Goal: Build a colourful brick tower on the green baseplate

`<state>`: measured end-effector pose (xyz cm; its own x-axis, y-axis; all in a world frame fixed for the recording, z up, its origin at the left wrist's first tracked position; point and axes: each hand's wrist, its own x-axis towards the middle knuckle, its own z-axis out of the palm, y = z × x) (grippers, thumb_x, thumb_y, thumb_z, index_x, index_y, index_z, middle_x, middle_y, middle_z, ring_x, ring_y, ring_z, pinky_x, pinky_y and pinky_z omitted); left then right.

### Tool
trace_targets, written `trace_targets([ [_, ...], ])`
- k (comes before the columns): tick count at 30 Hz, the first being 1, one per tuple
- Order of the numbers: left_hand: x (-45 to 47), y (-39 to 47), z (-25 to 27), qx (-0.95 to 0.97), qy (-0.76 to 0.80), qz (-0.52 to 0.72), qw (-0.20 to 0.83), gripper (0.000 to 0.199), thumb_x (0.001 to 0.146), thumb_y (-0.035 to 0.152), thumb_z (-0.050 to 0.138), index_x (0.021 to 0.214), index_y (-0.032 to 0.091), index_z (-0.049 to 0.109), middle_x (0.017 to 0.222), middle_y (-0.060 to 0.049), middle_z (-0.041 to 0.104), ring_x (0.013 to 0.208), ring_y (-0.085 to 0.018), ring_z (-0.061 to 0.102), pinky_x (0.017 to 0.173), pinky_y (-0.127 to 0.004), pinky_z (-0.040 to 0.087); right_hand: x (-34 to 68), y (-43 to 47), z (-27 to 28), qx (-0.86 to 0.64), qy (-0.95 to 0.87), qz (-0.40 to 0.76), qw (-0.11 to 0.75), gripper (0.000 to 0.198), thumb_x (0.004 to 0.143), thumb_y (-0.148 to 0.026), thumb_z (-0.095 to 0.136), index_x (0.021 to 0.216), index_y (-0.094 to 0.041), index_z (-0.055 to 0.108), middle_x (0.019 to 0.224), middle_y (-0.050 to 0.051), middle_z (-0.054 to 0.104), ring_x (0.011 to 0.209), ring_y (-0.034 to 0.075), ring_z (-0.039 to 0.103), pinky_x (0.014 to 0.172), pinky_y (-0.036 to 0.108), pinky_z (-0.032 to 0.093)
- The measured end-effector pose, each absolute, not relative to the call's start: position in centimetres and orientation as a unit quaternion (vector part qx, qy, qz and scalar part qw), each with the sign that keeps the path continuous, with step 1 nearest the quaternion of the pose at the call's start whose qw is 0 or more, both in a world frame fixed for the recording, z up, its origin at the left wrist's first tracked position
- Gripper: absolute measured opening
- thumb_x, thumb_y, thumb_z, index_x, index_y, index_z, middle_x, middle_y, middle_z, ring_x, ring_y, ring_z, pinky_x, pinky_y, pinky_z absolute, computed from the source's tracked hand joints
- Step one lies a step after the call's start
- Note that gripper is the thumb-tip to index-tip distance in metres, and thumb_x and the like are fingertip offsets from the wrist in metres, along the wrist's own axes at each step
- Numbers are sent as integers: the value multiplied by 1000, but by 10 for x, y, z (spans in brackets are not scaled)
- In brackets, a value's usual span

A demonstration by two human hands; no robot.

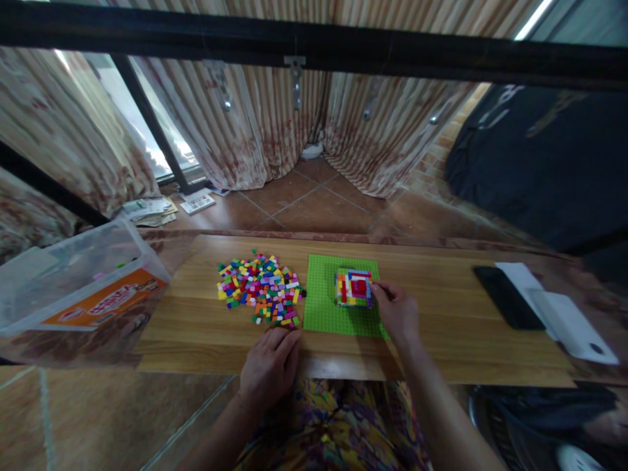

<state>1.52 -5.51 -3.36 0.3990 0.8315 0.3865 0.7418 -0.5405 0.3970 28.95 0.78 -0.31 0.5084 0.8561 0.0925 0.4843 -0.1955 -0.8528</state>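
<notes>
A square structure of small toy bricks in many colours, with a red block in its middle, stands on a green studded baseplate. My right hand is at the structure's right edge, thumb and forefinger pinched on a toy brick there that the fingertips mostly cover. At the table's front edge, left of the baseplate, rests my left hand with its fingers curled in; what is under the fingertips, if anything, is hidden. Just beyond it lies a loose pile of multicoloured toy bricks.
The wooden table carries a dark phone-like slab at the right, beside white flat objects. A clear plastic bin with an orange label stands at the left. A dark metal bar crosses the top of view.
</notes>
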Motion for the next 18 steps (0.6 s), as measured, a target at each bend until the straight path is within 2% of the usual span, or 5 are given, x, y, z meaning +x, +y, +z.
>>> trace_targets([
  [9, 15, -55, -35, 833, 474, 273, 85, 21, 94, 21, 50, 111, 19, 62, 96, -6, 65, 88, -20, 62, 79, -34, 53, 294, 10, -13, -738, -419, 229, 478, 33, 72, -41, 61, 82, -14, 77, 78, 10, 76, 71, 22, 67, 66, 31, 51],
  [18, 15, -56, -33, 831, 478, 272, 81, 22, 93, 22, 50, 111, 19, 63, 95, -6, 66, 88, -19, 63, 80, -33, 54, 300, 18, -21, -677, -310, 346, 571, 29, 52, -37, 77, 72, -16, 75, 69, 3, 72, 62, 15, 61, 60, 27, 48],
])
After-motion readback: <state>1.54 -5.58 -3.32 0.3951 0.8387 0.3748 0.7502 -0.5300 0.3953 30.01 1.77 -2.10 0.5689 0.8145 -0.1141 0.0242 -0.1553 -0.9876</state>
